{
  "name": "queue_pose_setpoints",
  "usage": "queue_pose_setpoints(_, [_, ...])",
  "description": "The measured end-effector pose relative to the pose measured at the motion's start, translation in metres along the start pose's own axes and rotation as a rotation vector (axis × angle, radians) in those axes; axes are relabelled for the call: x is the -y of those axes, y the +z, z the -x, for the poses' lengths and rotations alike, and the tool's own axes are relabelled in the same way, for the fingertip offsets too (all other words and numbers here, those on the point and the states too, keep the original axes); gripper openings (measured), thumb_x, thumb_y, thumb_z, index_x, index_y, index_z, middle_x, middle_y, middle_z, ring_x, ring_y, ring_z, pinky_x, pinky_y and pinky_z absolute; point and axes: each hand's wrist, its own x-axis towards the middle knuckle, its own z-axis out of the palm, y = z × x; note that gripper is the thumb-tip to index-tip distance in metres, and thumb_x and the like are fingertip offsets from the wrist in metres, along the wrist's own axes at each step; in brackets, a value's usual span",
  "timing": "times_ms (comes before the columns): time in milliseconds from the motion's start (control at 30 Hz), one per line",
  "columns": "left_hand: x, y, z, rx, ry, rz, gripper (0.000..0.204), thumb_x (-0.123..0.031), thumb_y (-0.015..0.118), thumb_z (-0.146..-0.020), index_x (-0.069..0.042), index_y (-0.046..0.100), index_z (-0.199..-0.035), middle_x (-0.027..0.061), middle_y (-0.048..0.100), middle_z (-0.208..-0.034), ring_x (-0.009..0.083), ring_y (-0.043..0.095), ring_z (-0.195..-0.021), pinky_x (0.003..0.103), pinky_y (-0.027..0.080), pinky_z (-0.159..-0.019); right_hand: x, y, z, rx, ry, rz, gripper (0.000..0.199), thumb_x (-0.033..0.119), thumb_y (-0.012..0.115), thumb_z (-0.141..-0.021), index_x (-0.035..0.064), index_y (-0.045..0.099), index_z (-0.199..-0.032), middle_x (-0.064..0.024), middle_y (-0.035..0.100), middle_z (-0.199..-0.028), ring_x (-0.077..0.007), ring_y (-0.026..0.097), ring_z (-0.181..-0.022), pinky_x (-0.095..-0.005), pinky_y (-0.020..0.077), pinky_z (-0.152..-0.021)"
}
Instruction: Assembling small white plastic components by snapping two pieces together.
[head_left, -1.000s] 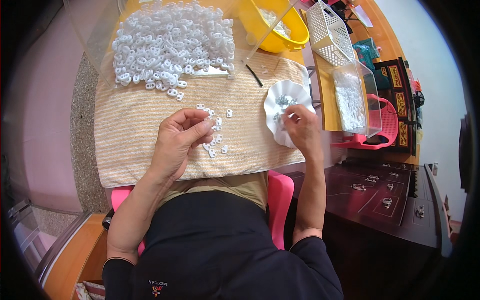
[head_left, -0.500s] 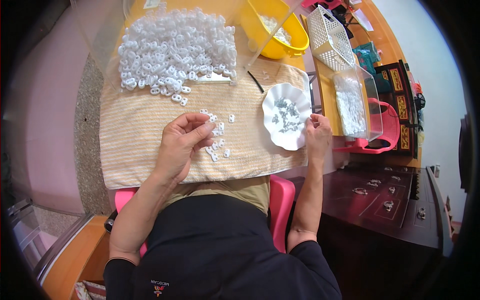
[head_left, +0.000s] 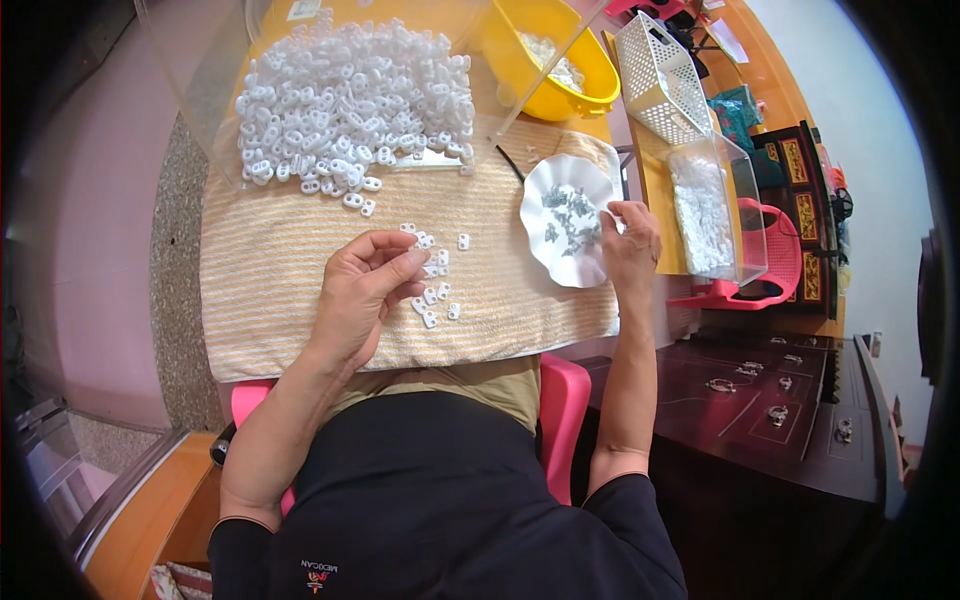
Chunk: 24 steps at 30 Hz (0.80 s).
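Observation:
My left hand (head_left: 372,285) is held over the towel with thumb and forefinger pinched together. Whatever lies between those fingertips is too small to make out. Right beside them, several small white two-hole plastic pieces (head_left: 430,293) lie loose on the towel. At the right, my right hand (head_left: 632,245) is closed on the right rim of a white wavy-edged plate (head_left: 541,240). Small grey bits (head_left: 572,215) are scattered in the plate, some of them partly in a clump. The fingers of that hand hide part of the rim.
A large heap of white two-hole pieces (head_left: 350,105) fills the far left, inside a clear-walled bin. Behind the plate stand a yellow tub (head_left: 600,85) and a white perforated basket (head_left: 640,50). A clear box of white pieces (head_left: 700,215) is further right. A black stick (head_left: 508,160) lies near the plate.
The plate has shifted slightly away and to the left, and its grey bits are rearranged. My right hand has moved further up along its rim. My left hand has barely moved.

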Motion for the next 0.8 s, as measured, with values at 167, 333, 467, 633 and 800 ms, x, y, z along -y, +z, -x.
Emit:
queue_pose_setpoints(167, [0.001,0.000,-0.001,-0.003,-0.009,0.003,0.017,-0.003,0.068,-0.086,-0.004,0.063,-0.102,0.0057,0.067,-0.090,0.0098,0.063,-0.075,0.023,0.055,-0.065,0.031,-0.006,-0.002,0.234,-0.040,-0.277,0.012,0.005,0.068,-0.077,0.0054,0.067,-0.089,-0.0088,0.068,-0.085,-0.0265,0.062,-0.082,-0.0372,0.0503,-0.073])
queue_pose_setpoints(333, [0.000,0.001,0.000,-0.002,-0.010,-0.002,0.017,-0.004,0.068,-0.086,-0.003,0.063,-0.103,0.0055,0.067,-0.091,0.0098,0.063,-0.076,0.023,0.055,-0.066,0.047,-0.006,-0.005,0.387,-0.121,-0.243,0.013,0.004,0.066,-0.078,0.0046,0.066,-0.091,-0.0102,0.068,-0.084,-0.0280,0.063,-0.083,-0.0380,0.0503,-0.075])
queue_pose_setpoints(467, [0.001,-0.001,0.000,0.011,-0.010,-0.005,0.017,-0.004,0.068,-0.086,-0.004,0.063,-0.103,0.0054,0.067,-0.091,0.0098,0.063,-0.076,0.023,0.055,-0.066,0.047,-0.006,-0.010,0.468,-0.182,-0.160,0.012,0.006,0.063,-0.079,0.0036,0.065,-0.091,-0.0136,0.068,-0.085,-0.0318,0.063,-0.086,-0.0410,0.0496,-0.077])
queue_pose_setpoints(633, [0.001,-0.001,0.002,0.009,-0.016,-0.015,0.017,-0.004,0.068,-0.087,-0.004,0.063,-0.103,0.0053,0.067,-0.091,0.0098,0.063,-0.077,0.023,0.055,-0.067,0.051,-0.005,-0.020,0.567,-0.210,-0.071,0.012,0.007,0.059,-0.080,0.0013,0.064,-0.090,-0.0179,0.067,-0.086,-0.0363,0.063,-0.084,-0.0434,0.0487,-0.077])
queue_pose_setpoints(800, [0.001,-0.001,0.002,0.013,-0.017,-0.012,0.017,-0.005,0.068,-0.086,-0.004,0.063,-0.103,0.0059,0.067,-0.092,0.0098,0.064,-0.077,0.023,0.055,-0.067,0.062,-0.007,-0.032,0.698,-0.196,0.045,0.012,0.007,0.058,-0.077,-0.0002,0.064,-0.085,-0.0197,0.067,-0.085,-0.0374,0.063,-0.083,-0.0441,0.0487,-0.077])
